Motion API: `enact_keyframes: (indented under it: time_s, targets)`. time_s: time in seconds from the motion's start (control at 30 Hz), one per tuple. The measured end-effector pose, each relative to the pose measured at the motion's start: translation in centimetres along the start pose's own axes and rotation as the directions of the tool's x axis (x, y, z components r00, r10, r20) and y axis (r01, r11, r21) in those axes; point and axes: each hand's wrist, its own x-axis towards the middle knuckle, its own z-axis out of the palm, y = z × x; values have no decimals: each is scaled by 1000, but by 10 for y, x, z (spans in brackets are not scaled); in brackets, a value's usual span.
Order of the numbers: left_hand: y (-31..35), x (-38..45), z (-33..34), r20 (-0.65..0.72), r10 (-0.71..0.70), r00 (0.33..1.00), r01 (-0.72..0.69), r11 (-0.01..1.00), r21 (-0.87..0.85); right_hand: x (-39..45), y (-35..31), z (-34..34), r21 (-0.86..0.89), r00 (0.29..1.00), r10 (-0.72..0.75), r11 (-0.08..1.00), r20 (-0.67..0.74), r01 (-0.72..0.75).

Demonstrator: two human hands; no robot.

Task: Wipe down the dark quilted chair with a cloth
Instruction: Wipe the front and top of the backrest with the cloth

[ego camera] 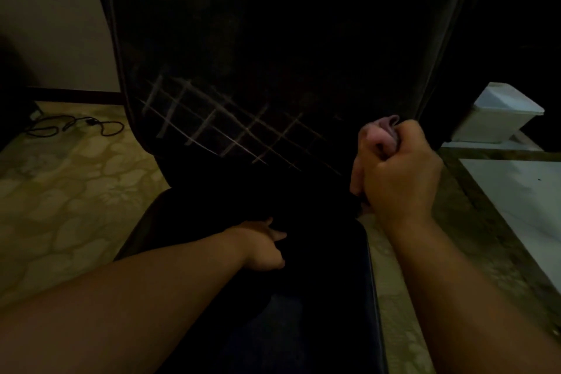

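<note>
The dark quilted chair fills the middle of the view; pale stitch lines cross the lower part of its backrest, and the seat below is almost black. My right hand is balled into a fist around a bunched pinkish cloth at the backrest's lower right edge. My left hand lies on the seat near where it meets the backrest, fingers spread and partly lost in the dark. The upper backrest is too dark to make out.
Patterned beige carpet lies left of the chair, with a black cable near the wall. On the right stand a white lidded box and a pale marble-topped surface.
</note>
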Motion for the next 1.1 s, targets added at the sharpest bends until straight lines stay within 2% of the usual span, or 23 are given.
enact_keyframes:
  time_s: [0.07,0.17,0.23,0.37,0.47,0.57,0.63,0.77,0.87,0.93,1.1]
  targets:
    - [-3,2,-1,9,-32,999,31,998,46,0,1,-3,-13,1000,21,1000,15,-21]
    - [-3,2,-2,21,-50,999,48,995,83,-19,17,3,-332,981,144,939,127,-95]
    - [-1,1,0,32,-50,998,46,992,118,-29,26,9,-459,963,231,877,141,-144]
    - [-3,2,7,25,-55,998,52,994,100,-24,20,14,-392,965,234,904,119,-171]
    - [-4,-1,7,27,-56,998,55,998,24,-14,-1,8,-258,994,85,964,65,-66]
    - [-3,-4,4,37,-37,999,36,999,18,5,-19,-3,-147,999,-37,989,-28,32]
    - [-5,-3,5,40,-42,998,42,999,6,6,-13,-1,-140,1000,-5,990,12,6]
    - [-7,0,8,37,-61,997,59,997,49,-21,15,18,-367,968,225,914,111,-171]
    - [-6,-2,7,34,-52,998,51,998,45,-25,13,25,-388,947,291,895,135,-220]
    - [-7,-2,7,35,-53,998,52,998,16,-22,7,26,-355,946,295,905,132,-233]
    - [-7,-1,7,41,-52,998,52,999,11,-15,-2,21,-230,991,131,966,40,-119]
